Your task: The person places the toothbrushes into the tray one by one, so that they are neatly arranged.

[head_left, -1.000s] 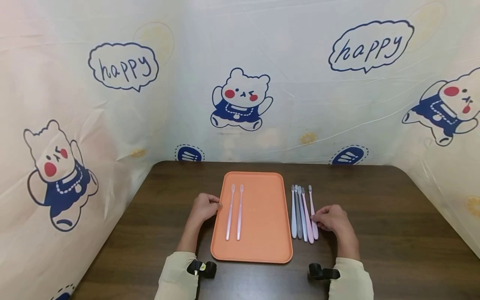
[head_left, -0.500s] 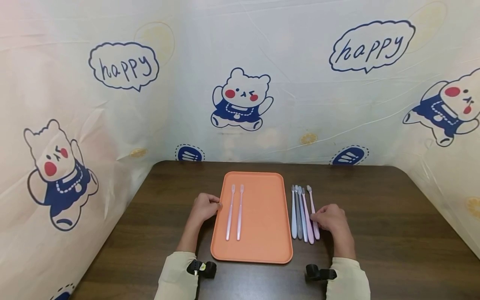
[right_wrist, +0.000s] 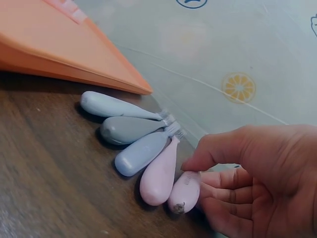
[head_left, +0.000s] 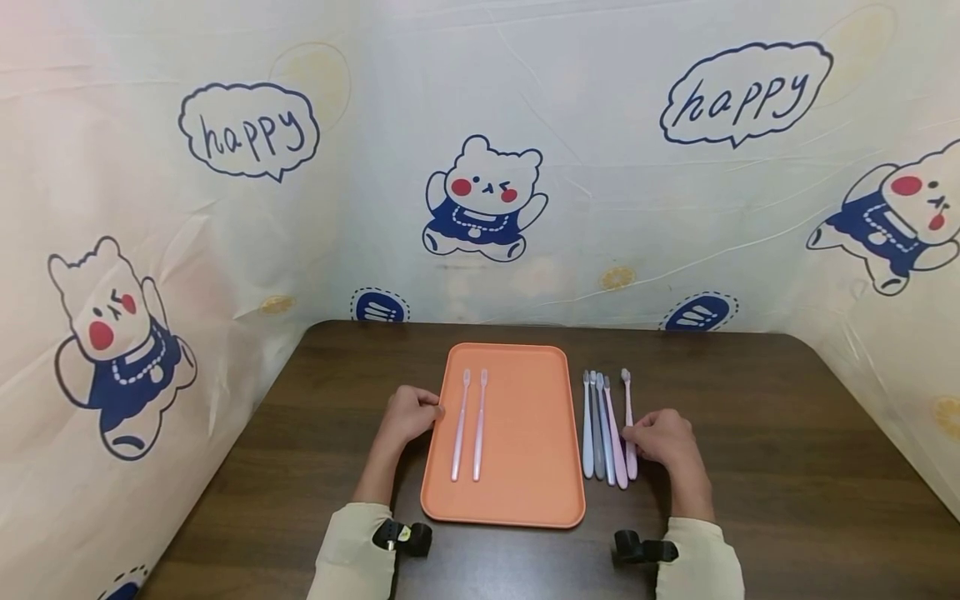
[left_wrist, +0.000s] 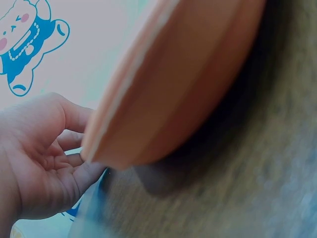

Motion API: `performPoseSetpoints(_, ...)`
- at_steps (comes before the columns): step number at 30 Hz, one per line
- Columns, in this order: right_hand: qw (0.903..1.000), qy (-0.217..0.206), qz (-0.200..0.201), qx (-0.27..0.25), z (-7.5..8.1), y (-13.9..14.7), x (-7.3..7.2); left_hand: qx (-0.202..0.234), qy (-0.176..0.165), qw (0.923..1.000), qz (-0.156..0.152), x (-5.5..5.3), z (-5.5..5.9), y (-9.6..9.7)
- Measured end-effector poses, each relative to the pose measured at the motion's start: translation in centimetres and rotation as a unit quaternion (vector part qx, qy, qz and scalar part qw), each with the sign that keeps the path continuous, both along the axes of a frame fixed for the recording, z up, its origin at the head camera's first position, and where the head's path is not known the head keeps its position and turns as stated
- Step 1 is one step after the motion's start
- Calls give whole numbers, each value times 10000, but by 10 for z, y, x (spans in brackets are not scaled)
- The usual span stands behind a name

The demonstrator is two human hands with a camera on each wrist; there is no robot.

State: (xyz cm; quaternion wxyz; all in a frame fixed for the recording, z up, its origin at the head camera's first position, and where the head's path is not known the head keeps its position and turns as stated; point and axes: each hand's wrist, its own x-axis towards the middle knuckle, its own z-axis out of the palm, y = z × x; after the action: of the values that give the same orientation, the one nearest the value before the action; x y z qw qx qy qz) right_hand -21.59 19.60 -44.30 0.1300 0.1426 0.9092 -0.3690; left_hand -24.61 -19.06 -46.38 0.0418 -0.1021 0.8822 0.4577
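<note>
My right hand [head_left: 662, 434] pinches a pink toothbrush [right_wrist: 184, 192] by its handle, thumb on one side and fingers on the other. This brush is outermost in a row on the table; beside it lie another pink toothbrush [right_wrist: 159, 174], a blue one [right_wrist: 141, 154], a grey one [right_wrist: 130, 129] and a pale blue one [right_wrist: 114, 105]. Two slim pink toothbrushes, a left one [head_left: 459, 433] and a right one [head_left: 478, 433], lie parallel on the left half of an orange tray [head_left: 528, 433]. My left hand [left_wrist: 47, 153] holds the tray's left rim between thumb and fingers.
The dark wooden table [head_left: 277, 467] carries everything. Behind it and along both sides hangs a pale printed curtain [head_left: 360, 183]. Each sleeve cuff bears a black wrist camera, a left one [head_left: 403, 537] and a right one [head_left: 645, 547].
The head end of the pink toothbrush in my right hand swings slightly left, then back right, and now stands farther from the row. My left hand and the tray stay put.
</note>
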Motion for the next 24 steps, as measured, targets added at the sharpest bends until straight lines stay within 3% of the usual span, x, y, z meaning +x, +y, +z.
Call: performPoseSetpoints(24,9961,222,-49,-853,5,2,-1,83,-48,10000,10,-1,0,0)
